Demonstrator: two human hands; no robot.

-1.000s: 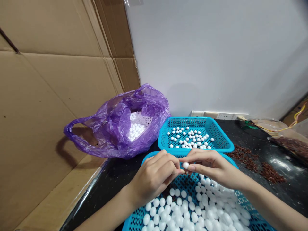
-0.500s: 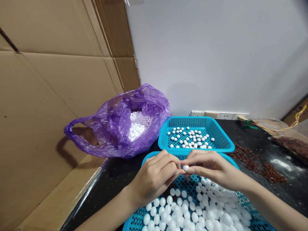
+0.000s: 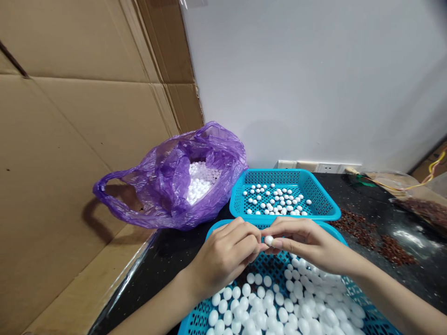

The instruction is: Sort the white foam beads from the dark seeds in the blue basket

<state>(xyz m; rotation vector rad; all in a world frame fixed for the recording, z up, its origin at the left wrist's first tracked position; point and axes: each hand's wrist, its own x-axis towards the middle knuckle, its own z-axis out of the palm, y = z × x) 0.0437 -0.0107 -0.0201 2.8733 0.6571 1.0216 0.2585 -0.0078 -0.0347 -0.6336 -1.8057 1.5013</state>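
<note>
A small white egg-shaped ball (image 3: 268, 240) is pinched between the thumb and fingers of my right hand (image 3: 307, 239). My left hand (image 3: 226, 251) is closed, its fingertips meeting those of my right hand beside the ball; whatever it pinches is hidden. Both hands are over the near blue plastic basket (image 3: 216, 225). Inside that basket lie many loose white balls (image 3: 258, 316), with some small dark brown bits among them. Just behind stands a second blue basket (image 3: 319, 197) with fewer white balls (image 3: 279, 197) spread over its bottom.
A purple plastic bag (image 3: 167, 186) of white balls leans against cardboard (image 3: 87, 139) on the left. Reddish-brown bits (image 3: 394, 251) lie on the black countertop (image 3: 422, 274) to the right, near a clear bag (image 3: 419, 204) of similar bits. Wall sockets (image 3: 328, 168) and a yellow cable (image 3: 401, 188) are behind.
The white ball has turned slightly and shifted a little up and left in my right fingers. My hands have otherwise hardly moved, and the baskets and bag are unchanged.
</note>
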